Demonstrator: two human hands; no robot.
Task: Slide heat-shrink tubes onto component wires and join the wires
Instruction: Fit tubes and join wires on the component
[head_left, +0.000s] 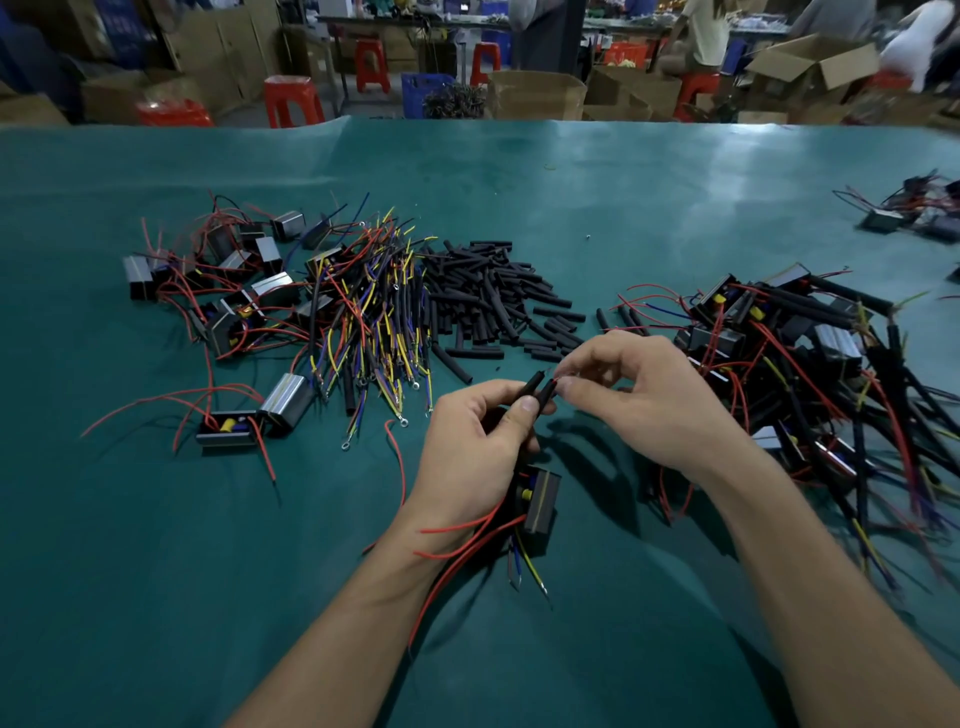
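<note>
You're holding two black tubes (540, 391) up in your left hand (475, 457), thumb and curled fingers pinching them side by side w/ their open ends tipped toward your right hand (641, 400), prob. so the ends stay steady and easy to feed. Your right fingertips (569, 385) are pressed together, pinching what looks like the tip of a red wire (555, 383) right at a tube mouth; whether the wire is going in or already thru is too small to tell. The little black component box (540, 499) is hanging just below your left palm, above the green table (156, 597), and its red leads (457, 551) plus blue and yellow ones are trailing down toward you, out of the way of the work. Judging by the layout, you're working left to right: bare boxes w/ red wires (223, 291) are lying at far left, the bundle of coloured wires w/ ring ends (374, 322) next to them, the heap of loose black tubes (493, 296) in the middle within easy reach, and a tangle of units already wearing tubes (810, 374) at your right, likely the done pile. Seems you're at the sleeving step, w/ joining not yet done on this unit. Keep the pinch close to the wire tip so it doesn't buckle at the tube mouth.
</note>
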